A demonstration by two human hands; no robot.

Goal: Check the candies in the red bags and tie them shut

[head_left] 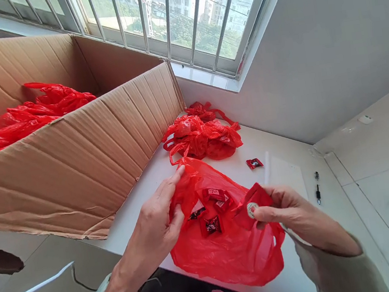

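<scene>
My right hand (290, 210) is pinching a red packet (257, 197) between thumb and fingers, over the right side of an opened red bag (227, 264) on the worktop (254, 139). My left hand (158, 220) holds the bag's left edge — thumb set below the fingers, plastic caught in the grip. A round pale sticker (252, 209) marks the held packet, its print too small for me to read. Inside the bag lie small wrapped pieces (212, 225), one showing a square code — I can't make out any words.
</scene>
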